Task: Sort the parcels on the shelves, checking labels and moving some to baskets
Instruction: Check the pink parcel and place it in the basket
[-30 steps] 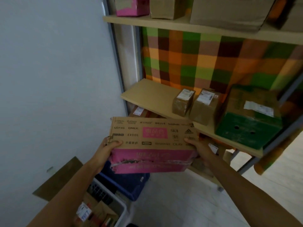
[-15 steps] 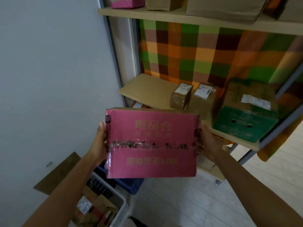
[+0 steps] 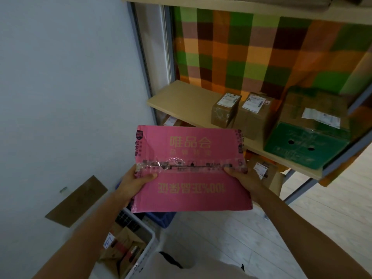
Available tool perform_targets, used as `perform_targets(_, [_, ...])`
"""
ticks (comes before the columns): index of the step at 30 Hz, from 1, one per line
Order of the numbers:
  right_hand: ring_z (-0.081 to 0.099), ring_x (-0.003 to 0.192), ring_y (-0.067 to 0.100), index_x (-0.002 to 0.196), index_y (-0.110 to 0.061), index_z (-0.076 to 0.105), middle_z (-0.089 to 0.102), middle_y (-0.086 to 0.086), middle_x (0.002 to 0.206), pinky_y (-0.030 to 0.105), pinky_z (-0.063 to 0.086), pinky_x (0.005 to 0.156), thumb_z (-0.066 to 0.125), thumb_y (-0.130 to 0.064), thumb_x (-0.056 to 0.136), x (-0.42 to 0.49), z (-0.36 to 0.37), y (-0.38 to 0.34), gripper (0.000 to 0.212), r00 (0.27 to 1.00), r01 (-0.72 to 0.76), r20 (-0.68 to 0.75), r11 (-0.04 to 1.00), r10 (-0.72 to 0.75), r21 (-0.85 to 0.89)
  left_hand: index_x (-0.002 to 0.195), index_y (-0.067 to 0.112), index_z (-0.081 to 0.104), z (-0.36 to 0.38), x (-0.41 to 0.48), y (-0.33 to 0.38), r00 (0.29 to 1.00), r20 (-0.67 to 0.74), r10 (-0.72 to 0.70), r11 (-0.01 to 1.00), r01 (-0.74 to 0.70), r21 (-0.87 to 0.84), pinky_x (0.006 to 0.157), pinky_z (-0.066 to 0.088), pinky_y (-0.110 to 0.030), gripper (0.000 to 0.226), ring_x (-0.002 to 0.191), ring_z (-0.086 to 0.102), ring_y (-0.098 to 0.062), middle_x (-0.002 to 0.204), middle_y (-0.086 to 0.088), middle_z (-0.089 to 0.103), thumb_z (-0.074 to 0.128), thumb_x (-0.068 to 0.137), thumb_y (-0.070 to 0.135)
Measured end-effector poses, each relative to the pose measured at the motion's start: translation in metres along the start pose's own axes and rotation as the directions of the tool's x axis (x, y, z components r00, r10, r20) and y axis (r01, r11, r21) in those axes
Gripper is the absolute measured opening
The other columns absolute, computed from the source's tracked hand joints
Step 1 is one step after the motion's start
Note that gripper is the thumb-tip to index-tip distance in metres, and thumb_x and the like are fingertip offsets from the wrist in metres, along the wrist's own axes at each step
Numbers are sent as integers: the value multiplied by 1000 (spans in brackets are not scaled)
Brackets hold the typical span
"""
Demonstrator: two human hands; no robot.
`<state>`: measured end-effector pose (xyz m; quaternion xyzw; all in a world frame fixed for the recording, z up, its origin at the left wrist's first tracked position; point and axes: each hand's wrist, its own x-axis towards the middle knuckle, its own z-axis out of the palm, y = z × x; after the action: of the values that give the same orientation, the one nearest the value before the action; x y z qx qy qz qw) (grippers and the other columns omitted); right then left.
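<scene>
A flat pink parcel (image 3: 191,168) with gold lettering and a taped seam is held in front of me, its broad pink face turned up. My left hand (image 3: 132,183) grips its left edge, thumb over the seam. My right hand (image 3: 244,181) grips the right edge the same way. On the middle shelf (image 3: 181,97) stand two small brown boxes (image 3: 224,108) (image 3: 254,115) with white labels and a green-and-brown box (image 3: 310,129). A white basket (image 3: 145,246) holding several parcels sits on the floor at lower left.
A blue basket (image 3: 161,218) lies on the floor under the pink parcel. More labelled brown boxes (image 3: 263,172) sit on the lower shelf. A checked cloth (image 3: 251,49) hangs behind the shelves. A grey wall is on the left; pale floorboards lie at right.
The pink parcel has been rotated from showing its brown logo-printed side to showing its pink face, then tipped flatter towards me. Both hands shifted lower along its side edges.
</scene>
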<state>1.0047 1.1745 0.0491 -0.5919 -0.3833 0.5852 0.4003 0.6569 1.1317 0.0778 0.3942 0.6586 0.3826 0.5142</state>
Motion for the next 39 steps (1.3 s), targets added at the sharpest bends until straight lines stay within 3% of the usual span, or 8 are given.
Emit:
perform_targets(8, [70, 96, 21, 112, -30, 65, 71, 7, 114, 33, 57, 73, 81, -31, 77, 4, 1, -8, 39, 998, -53, 35, 996, 56, -71, 104, 26, 62, 4, 3, -2, 999, -2, -40, 998, 40, 56, 83, 58, -40, 17, 92, 72, -25, 96, -3, 75, 68, 90, 32])
perform_targets(12, [73, 84, 14, 114, -26, 63, 77, 0, 97, 29, 57, 60, 51, -50, 96, 1, -18, -25, 33, 978, -163, 144, 983, 149, 89, 129, 7, 56, -10, 0, 8, 990, 1, -143, 974, 141, -176, 102, 46, -49, 83, 112, 63, -34, 123, -13, 66, 20, 93, 73])
perform_targets(16, [64, 110, 23, 122, -27, 65, 71, 4, 120, 43, 50, 82, 28, -78, 88, 4, -30, -27, 71, 975, -210, 115, 958, 190, 195, 115, 17, 60, -17, 3, 12, 995, -13, -98, 974, 94, -207, 90, 46, -39, 84, 99, 67, -19, 103, 0, 72, 1, 91, 73])
perform_targets(19, [66, 111, 22, 123, -28, 64, 74, 3, 116, 44, 50, 90, 27, -75, 87, 6, -21, -27, 70, 970, -196, 159, 977, 182, 77, 116, 23, 60, -7, 3, 19, 999, 48, -16, 997, 19, -72, 82, 52, -30, 69, 87, 71, -1, 97, 7, 75, 43, 82, 80])
perform_targets(21, [69, 104, 18, 124, -27, 60, 75, 2, 110, 39, 53, 86, 39, -60, 94, 2, -11, -26, 49, 967, -173, 192, 985, 167, 18, 132, 16, 54, -6, 13, 9, 999, 13, -51, 996, 52, -66, 88, 56, -41, 103, 98, 71, -16, 117, -5, 71, 74, 55, 81])
perform_targets(27, [63, 117, 26, 127, -30, 62, 71, 5, 121, 58, 40, 109, 60, -87, 62, -5, 2, -16, 86, 968, -224, 113, 975, 223, 1, 144, 9, 31, 6, 7, -8, 979, -41, -201, 974, 195, -116, 69, 51, -38, 65, 94, 60, -22, 121, -10, 55, 62, 94, 37])
perform_targets(32, [61, 116, 34, 120, -28, 62, 71, 10, 119, 62, 39, 107, 67, -94, 37, -4, -6, -12, 107, 951, -304, 44, 952, 306, -39, 121, 11, 60, -5, 3, -13, 973, 33, -228, 963, 230, -138, 91, 53, -57, 90, 100, 69, -35, 112, -17, 72, 76, 58, 73])
perform_targets(39, [66, 109, 33, 114, -28, 62, 72, 8, 112, 59, 47, 101, 80, -84, 42, 0, -15, -2, 93, 934, -348, 15, 921, 356, -177, 127, 20, 55, -10, 1, -23, 930, 246, -274, 954, 296, -55, 88, 53, -54, 92, 102, 67, -33, 105, -10, 75, 94, 48, 44])
